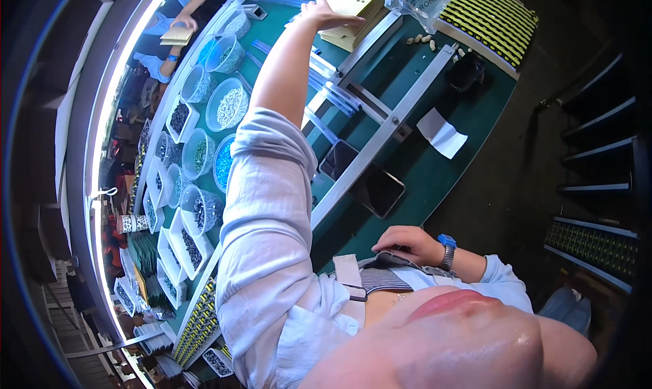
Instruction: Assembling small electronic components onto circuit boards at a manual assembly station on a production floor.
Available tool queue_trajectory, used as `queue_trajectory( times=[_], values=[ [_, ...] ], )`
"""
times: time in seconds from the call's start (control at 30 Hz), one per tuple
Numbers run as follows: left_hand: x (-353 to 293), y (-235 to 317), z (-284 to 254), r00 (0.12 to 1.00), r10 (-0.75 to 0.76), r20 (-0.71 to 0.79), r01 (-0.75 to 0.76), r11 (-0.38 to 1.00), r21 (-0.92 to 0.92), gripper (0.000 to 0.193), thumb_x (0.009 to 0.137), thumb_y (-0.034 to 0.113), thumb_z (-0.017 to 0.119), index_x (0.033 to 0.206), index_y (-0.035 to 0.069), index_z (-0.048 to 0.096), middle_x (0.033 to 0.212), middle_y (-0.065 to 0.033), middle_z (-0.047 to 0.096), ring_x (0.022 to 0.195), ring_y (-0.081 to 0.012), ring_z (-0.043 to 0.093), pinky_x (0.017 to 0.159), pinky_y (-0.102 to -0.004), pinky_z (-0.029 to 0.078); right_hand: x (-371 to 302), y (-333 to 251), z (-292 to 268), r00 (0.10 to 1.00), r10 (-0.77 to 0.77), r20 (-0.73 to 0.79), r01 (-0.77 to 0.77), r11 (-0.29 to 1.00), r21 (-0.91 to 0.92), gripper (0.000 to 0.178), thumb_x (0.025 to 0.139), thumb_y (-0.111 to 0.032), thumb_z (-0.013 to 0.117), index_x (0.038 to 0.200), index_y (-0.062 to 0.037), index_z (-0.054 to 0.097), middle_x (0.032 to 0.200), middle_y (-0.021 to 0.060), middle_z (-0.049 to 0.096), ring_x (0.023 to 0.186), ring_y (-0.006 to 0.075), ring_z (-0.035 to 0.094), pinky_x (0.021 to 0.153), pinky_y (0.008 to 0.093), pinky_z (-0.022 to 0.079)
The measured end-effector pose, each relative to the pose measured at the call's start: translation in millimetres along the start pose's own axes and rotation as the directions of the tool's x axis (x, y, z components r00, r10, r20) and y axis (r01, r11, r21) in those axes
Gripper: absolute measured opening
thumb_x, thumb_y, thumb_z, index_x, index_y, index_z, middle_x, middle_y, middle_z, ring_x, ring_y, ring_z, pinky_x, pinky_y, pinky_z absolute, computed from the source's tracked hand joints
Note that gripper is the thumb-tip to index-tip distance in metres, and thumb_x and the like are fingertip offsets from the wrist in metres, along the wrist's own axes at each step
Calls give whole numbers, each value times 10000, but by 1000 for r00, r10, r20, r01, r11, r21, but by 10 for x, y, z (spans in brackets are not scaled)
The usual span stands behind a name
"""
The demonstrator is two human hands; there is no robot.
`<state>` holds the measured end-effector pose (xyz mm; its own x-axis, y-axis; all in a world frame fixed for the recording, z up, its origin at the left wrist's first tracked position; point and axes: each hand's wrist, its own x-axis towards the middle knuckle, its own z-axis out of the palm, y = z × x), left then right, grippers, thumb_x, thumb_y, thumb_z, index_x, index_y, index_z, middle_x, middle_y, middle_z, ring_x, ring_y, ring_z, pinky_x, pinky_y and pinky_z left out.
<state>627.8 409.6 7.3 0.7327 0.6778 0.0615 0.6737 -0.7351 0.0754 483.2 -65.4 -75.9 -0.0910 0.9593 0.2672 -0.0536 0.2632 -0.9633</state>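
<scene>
Your left hand [324, 14] is reaching flat, fingers spread, onto stacked yellow card sheets [358, 8], your right hand [406, 243] is resting curled at your collar [388, 260], above the green surface [435, 178].

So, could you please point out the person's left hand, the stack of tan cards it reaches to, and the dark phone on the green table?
Left hand [324, 13], head view, on the back of the hand.
Stack of tan cards [363, 2], head view, on the top card.
Dark phone [380, 188], head view, on the screen.

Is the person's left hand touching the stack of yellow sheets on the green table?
Touching. The head view shows the left hand, arm stretched out, resting flat on the near edge of the stack of yellow sheets, with no gap visible.
</scene>
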Motion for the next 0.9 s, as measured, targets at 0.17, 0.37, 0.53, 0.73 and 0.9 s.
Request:
queue_trajectory(
  times=[0.17,0.37,0.53,0.73,0.9],
  values=[
    [-22,-25,-85,986,-91,139,105,989,-100,1318,539,773,752,1492,29,227,1390,-253,431,1303,-377,427,1075,-429,385,42,167,-81,995,-81,63,74,992,101,271,882,-32,630,1151,-50,655,1041,121,668,947,276,645,825,353,521],
    [-53,74,-35,989,109,-103,-134,952,-275,624,842,397,696,1301,8,534,1358,-135,543,1288,-272,480,1057,-410,407,35,215,-140,995,-88,37,84,992,98,249,896,-53,641,1144,-33,659,1027,123,677,928,274,656,803,336,528],
    [420,-845,-35,918,290,271,90,514,-853,849,814,521,717,1412,-7,429,1429,-136,486,1362,-236,409,1107,-390,362,108,101,-18,985,-131,109,125,990,64,239,896,-41,636,1134,-29,659,1024,125,673,918,265,656,795,330,529],
    [-1839,-287,-1237,998,46,-38,-59,747,-662,1319,548,588,877,1486,-40,193,1427,-238,414,1328,-321,419,1098,-399,338,85,-119,-11,995,85,55,-96,968,233,224,928,-48,602,1146,-11,638,1028,129,663,910,228,660,791,334,537],
    [-3894,-984,-1572,991,124,53,-80,858,-507,1361,563,542,887,1511,-15,84,1421,-274,357,1354,-349,361,1136,-395,272,650,-444,-34,967,232,-104,-136,819,557,472,1031,-378,414,1334,-33,518,1184,137,643,1042,222,651,877,324,523]
  ],
)
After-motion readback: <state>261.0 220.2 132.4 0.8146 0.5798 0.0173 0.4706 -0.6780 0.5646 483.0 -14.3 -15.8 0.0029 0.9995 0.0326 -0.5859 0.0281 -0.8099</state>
